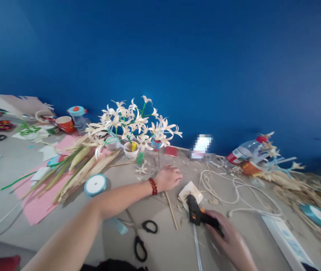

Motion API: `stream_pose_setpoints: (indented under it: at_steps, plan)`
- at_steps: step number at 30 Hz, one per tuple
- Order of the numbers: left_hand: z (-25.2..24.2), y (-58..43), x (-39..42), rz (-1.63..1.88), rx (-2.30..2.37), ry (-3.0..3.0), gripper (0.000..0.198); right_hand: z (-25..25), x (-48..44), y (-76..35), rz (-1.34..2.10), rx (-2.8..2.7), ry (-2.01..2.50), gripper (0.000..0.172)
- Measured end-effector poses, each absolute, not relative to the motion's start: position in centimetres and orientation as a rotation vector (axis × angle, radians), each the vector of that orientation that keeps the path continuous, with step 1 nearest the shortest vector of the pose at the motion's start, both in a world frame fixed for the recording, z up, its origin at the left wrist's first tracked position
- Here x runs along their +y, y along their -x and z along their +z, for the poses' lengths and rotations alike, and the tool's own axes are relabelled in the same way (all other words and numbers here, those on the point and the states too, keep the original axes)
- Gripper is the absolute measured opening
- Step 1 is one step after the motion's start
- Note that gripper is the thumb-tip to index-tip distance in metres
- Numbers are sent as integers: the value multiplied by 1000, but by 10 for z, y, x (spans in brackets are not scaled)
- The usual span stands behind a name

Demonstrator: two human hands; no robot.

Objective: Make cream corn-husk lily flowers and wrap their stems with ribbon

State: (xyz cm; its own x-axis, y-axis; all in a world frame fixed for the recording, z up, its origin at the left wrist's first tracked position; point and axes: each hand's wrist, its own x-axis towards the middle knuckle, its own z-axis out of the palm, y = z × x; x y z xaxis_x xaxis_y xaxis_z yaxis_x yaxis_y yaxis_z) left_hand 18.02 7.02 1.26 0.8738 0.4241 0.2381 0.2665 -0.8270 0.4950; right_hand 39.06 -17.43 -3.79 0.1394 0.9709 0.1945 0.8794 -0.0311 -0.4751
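At the square pad (196,190), the glue gun (194,213) is being aimed, presumably so drips are being caught; handle being gripped by fingers of the right hand (227,230). Left of the pad, the left hand (168,178) is being held out; finger contents cannot be told.

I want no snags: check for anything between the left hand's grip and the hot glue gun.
Nothing tall shows between left grip and hot glue gun; the square pad lies there, partly under the nozzle.
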Motion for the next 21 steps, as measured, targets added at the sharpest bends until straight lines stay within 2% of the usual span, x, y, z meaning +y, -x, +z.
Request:
stream_pose_setpoints:
  at_steps: [6,10,13,16,21]
  plan:
    - [40,-68,99,483,748,-2150,22,-33,-180,-396,91,-1816,1877,35]
    - [35,-3,108,348,831,-1960,22,-5,-149,-366,-13,-1729,1859,27]
    - [23,11,110,279,854,-1876,23,18,-101,-314,168,-1764,1761,19]
    - [12,8,117,242,845,-1832,23,28,-45,-257,408,-1967,1729,18]
    - [6,5,134,142,776,-1792,28,11,14,-200,412,-2073,1815,11]
